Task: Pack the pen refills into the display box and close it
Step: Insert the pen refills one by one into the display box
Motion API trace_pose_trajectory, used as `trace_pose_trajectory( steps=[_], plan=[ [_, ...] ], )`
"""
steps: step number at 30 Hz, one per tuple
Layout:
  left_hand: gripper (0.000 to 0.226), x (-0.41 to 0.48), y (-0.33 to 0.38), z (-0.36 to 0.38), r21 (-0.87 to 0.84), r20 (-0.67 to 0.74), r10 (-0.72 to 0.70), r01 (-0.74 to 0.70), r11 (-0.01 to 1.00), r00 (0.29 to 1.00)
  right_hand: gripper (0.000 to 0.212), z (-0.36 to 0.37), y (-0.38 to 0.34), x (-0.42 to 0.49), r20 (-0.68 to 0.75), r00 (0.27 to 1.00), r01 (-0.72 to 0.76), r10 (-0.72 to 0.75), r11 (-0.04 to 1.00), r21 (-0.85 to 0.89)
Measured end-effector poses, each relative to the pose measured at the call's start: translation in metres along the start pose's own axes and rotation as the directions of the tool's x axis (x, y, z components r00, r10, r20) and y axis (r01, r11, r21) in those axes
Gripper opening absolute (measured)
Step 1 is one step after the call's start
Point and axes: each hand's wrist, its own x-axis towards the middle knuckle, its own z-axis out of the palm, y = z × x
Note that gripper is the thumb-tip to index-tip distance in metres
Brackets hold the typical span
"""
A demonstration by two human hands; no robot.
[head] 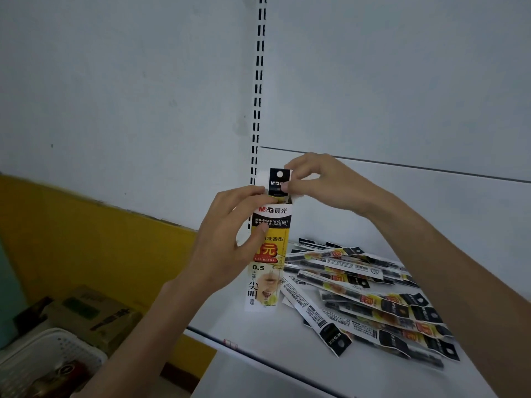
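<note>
A tall yellow, black and white display box stands upright above the white shelf, its top open. My left hand grips the box around its upper part. My right hand pinches the black header of a pen refill packet that sticks out of the box's open top. A white flap shows beside the opening. A loose pile of several refill packets lies on the shelf to the right of the box.
A white back panel with a slotted upright rises behind the shelf. At the lower left, below the shelf, are cardboard boxes, a white perforated basket and a yellow wall panel.
</note>
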Motion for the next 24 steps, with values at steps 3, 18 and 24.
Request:
trace_pose_trajectory(
  steps=[3, 18, 24],
  plan=[
    [0.042, 0.001, 0.001, 0.001, -0.002, -0.002, 0.003, -0.003, 1.0, 1.0, 0.032, 0.008, 0.003, 0.004, 0.061, 0.996, -0.058, 0.059, 0.998, -0.021],
    [0.038, 0.003, -0.004, 0.002, 0.039, -0.026, 0.045, -0.044, 0.998, 0.999, 0.027, 0.027, 0.012, -0.008, -0.33, 0.944, 0.059, 0.007, 0.98, 0.189],
    [0.044, -0.006, -0.002, 0.007, 0.031, -0.038, -0.024, 0.025, 0.999, 0.999, 0.005, 0.043, 0.064, -0.052, -0.243, 0.957, -0.116, 0.16, 0.976, 0.185]
  ],
)
